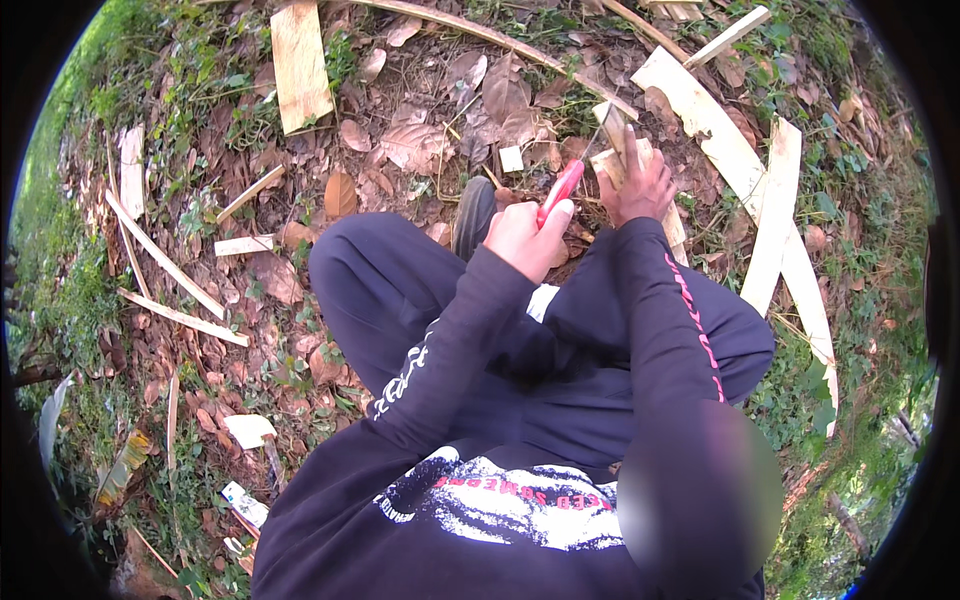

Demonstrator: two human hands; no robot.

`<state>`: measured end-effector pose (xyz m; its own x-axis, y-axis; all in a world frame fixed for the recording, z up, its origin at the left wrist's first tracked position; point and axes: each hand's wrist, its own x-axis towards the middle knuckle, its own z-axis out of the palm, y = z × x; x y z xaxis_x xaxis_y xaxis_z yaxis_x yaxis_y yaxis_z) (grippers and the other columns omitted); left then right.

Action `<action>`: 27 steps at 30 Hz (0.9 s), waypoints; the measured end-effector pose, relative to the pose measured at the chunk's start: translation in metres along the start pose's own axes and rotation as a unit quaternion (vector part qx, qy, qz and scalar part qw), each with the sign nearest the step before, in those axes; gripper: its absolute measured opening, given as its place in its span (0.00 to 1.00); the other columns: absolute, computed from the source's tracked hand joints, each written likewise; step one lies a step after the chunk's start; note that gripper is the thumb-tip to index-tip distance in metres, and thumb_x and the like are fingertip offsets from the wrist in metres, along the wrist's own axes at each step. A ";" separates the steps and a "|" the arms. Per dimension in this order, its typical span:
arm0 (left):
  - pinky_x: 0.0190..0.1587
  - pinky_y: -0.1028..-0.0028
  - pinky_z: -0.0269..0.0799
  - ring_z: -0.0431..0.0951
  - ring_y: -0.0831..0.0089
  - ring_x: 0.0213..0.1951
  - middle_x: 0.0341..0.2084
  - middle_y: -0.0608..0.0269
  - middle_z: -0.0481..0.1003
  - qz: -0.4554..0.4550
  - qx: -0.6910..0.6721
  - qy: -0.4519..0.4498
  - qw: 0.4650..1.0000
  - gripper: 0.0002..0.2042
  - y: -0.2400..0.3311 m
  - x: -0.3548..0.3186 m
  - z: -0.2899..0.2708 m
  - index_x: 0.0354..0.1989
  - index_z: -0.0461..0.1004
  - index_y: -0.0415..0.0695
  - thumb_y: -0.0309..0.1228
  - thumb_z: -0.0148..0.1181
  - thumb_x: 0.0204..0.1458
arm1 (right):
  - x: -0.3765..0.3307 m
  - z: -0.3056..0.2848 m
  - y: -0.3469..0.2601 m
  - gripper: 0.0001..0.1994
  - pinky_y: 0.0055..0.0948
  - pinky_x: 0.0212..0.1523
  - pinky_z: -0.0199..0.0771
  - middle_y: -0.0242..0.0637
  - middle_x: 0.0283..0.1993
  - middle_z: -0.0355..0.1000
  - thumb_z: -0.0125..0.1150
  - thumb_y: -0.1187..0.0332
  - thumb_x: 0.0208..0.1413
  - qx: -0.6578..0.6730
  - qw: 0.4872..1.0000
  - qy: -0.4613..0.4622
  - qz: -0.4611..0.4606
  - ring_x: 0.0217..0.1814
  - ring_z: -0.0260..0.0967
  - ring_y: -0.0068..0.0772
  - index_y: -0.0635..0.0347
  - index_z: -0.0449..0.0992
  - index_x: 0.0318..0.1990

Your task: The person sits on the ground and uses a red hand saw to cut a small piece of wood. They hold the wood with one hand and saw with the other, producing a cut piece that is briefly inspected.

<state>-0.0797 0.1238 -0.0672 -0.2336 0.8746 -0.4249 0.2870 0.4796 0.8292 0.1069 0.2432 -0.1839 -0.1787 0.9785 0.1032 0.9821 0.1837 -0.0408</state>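
My left hand [527, 238] is closed around the red handle of a slim tool [566, 190]. Its thin dark metal end points up and away to the right, reaching a pale piece of wood [614, 124]; whether it is a blade or a shaft I cannot tell. Beside it, my right hand [640, 190] is on the same wood, index finger stretched along it and thumb on its left side. Another strip of wood [673, 228] shows below the right hand, partly hidden by my sleeve.
Long pale boards [775, 215] cross at the right. A short plank [300, 70] lies at the far left, and thin strips [168, 255] are scattered further left. A small wood chip [511, 159] rests near my shoe [474, 216]. Dry leaves and grass cover the ground.
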 end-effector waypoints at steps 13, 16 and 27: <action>0.28 0.82 0.58 0.63 0.84 0.21 0.16 0.73 0.65 0.159 -0.320 -0.104 0.928 0.19 0.170 -0.067 -0.073 0.39 0.72 0.31 0.39 0.46 0.66 | 0.018 -0.077 0.045 0.45 0.35 0.41 0.70 0.25 0.38 0.68 0.69 0.72 0.45 0.121 0.970 0.207 -0.022 0.40 0.68 0.32 0.24 0.57 0.71; 0.26 0.79 0.55 0.59 0.83 0.19 0.13 0.75 0.60 0.172 -0.382 -0.103 0.902 0.24 0.167 -0.065 -0.085 0.36 0.71 0.30 0.44 0.42 0.67 | 0.013 -0.132 0.068 0.45 0.34 0.38 0.71 0.27 0.37 0.67 0.69 0.72 0.44 0.101 0.977 0.186 0.023 0.37 0.69 0.32 0.22 0.59 0.70; 0.23 0.70 0.61 0.67 0.71 0.18 0.13 0.63 0.68 0.260 0.007 0.140 0.955 0.25 0.219 -0.094 -0.013 0.31 0.75 0.37 0.51 0.51 0.63 | -0.079 -0.146 0.073 0.31 0.35 0.41 0.66 0.32 0.36 0.68 0.58 0.72 0.52 0.090 0.976 0.175 -0.090 0.42 0.68 0.35 0.35 0.68 0.66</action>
<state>-0.0067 0.1456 0.1593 -0.2953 0.9421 0.1588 0.4444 -0.0117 0.8957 0.2010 0.1651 -0.0497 -0.2852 0.8430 0.4562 0.9050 0.3935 -0.1613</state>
